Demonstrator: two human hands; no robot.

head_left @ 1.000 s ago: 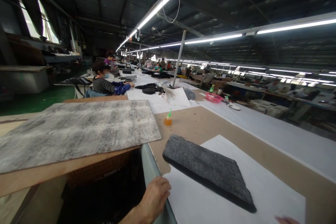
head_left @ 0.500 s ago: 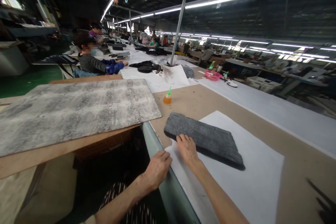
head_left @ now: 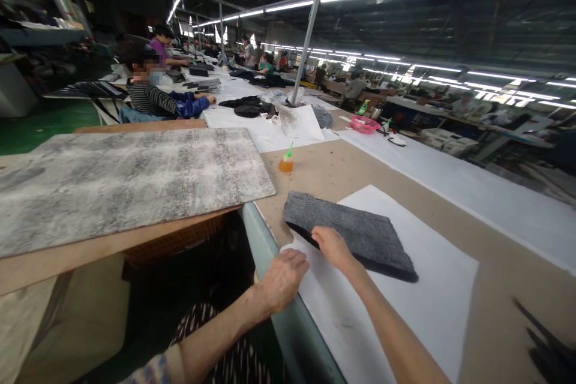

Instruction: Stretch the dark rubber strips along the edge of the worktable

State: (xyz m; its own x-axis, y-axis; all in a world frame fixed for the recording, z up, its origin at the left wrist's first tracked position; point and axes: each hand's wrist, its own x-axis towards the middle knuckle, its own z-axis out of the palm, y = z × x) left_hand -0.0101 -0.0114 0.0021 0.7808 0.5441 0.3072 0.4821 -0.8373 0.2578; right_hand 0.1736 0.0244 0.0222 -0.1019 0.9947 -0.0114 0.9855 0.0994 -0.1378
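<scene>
A dark grey, felt-like fabric stack [head_left: 351,231] lies slantwise on a large white sheet of paper [head_left: 432,306]. My right hand [head_left: 333,246] is closed on its near long edge, thumb and fingers pinching, and the edge there bows up a little off the paper. My left hand [head_left: 283,279] is at the table edge, over the paper's near left corner. Its fingers are curled together and touch the paper; what they hold, if anything, is hidden.
A small bottle of orange liquid with a green nozzle [head_left: 286,159] stands beyond the stack. Dark scissors [head_left: 546,342] lie at the lower right. To the left is a grey mottled board [head_left: 135,180]. A seated co-worker [head_left: 153,96] and a pink basket [head_left: 364,124] are farther back.
My right hand has gone from lying flat on the stack's near edge to pinching it, and that edge has risen slightly. My left hand has shifted right, farther over the paper.
</scene>
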